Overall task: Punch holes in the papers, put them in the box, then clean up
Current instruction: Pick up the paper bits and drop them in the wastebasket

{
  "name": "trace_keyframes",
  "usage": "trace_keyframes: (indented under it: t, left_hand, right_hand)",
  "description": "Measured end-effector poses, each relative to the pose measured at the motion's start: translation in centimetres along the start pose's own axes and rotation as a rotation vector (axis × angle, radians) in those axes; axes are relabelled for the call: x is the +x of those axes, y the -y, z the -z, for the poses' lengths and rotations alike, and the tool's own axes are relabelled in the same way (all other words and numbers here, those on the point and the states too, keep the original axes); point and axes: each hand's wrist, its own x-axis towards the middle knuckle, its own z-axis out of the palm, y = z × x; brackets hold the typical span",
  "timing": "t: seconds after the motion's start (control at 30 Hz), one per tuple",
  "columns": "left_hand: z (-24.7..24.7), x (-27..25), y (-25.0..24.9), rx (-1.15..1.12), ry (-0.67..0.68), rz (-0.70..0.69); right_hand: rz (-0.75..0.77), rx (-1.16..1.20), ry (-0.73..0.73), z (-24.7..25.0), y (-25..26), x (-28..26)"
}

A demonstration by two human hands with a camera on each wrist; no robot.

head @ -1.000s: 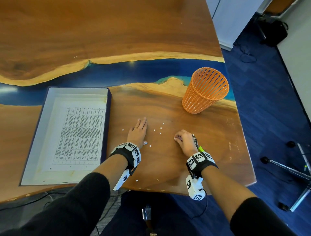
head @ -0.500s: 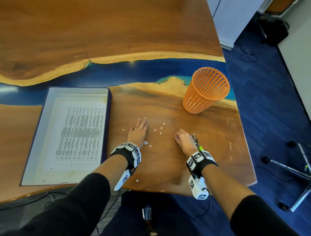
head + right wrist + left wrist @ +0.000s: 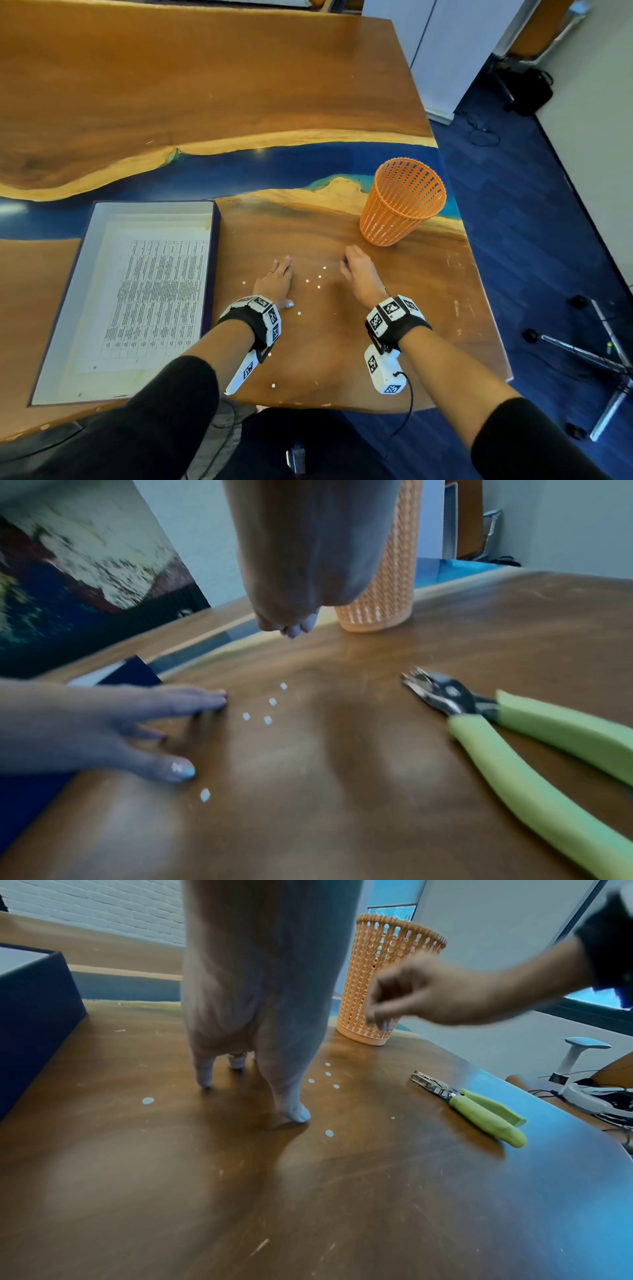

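Note:
My left hand [image 3: 274, 282] lies flat on the wooden table, fingers straight, palm down. Several small white paper dots [image 3: 318, 277] are scattered just right of it, also seen in the wrist views [image 3: 328, 1074] [image 3: 272, 702]. My right hand [image 3: 358, 275] hovers above the table beyond the dots, fingers loosely curled, nothing visible in them. The green-handled hole punch [image 3: 479, 1112] lies free on the table near my right wrist [image 3: 514, 750]; my wrist hides it in the head view. A printed sheet [image 3: 154, 301] lies in the open box [image 3: 154, 207] at left.
An orange mesh basket [image 3: 400, 205] stands upright just beyond my right hand. The table's right edge [image 3: 479, 291] and near edge are close. More dots lie near my left wrist [image 3: 273, 385]. A stand's legs [image 3: 582, 353] are on the blue floor.
My right hand has let go of the hole punch and risen forward over the table, toward the basket. The left hand has stayed flat.

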Motion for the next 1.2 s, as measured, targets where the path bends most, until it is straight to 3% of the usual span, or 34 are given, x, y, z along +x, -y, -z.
trace_keyframes:
  t: [0.2, 0.4, 0.53, 0.8, 1.2]
  left_hand:
    - [1.2, 0.5, 0.2, -0.017, 0.112, -0.011]
    - [1.9, 0.9, 0.5, -0.023, 0.203, -0.023]
    - [1.8, 0.9, 0.6, -0.032, 0.190, -0.035]
    - [1.7, 0.9, 0.9, -0.039, 0.202, -0.040]
    - [1.6, 0.5, 0.9, -0.041, 0.179, -0.048]
  right_hand:
    - [0.154, -0.012, -0.211, 5.6, 3.8, 4.4]
    - [0.022, 0.028, -0.391, 12.0, 1.8, 7.7]
    - [-0.129, 0.013, -0.368, 13.6, -0.6, 8.4]
    - [-0.264, -0.015, -0.278, 14.0, -2.0, 8.5]
    - [-0.236, 0.000, -0.377, 14.2, -1.4, 7.7]
